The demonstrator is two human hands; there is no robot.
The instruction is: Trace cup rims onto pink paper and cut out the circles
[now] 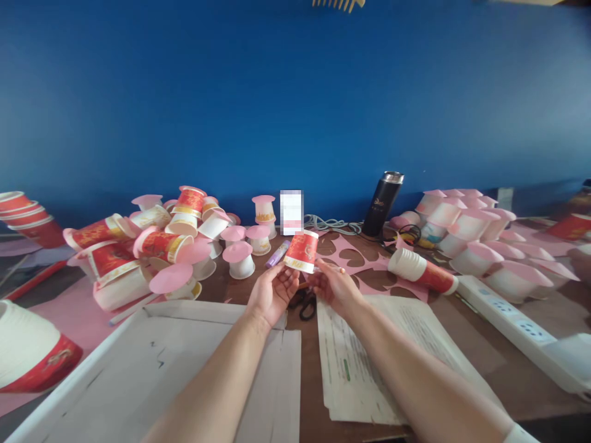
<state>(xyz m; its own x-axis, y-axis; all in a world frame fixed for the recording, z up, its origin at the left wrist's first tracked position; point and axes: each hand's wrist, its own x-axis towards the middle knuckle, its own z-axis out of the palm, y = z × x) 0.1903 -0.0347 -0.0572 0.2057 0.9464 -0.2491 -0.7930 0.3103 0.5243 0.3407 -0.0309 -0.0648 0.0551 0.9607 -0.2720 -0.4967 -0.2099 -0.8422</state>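
Note:
Both my hands hold one red and gold paper cup (301, 250) above the middle of the table. My left hand (273, 291) cups it from below on the left, and my right hand (333, 284) pinches its lower rim from the right. The cup is tilted, bottom up. Black scissors (305, 303) lie on the table just under my hands. A purple glue stick (277, 253) lies a little behind the cup.
A heap of cups with pink paper circles (161, 246) fills the left; another group (471, 240) sits at the right. Also here: a stack of cups lying down (422, 271), a black flask (382, 204), cut pink paper (351, 255), printed sheets (369, 363), a white power strip (517, 320) and cardboard (152, 369).

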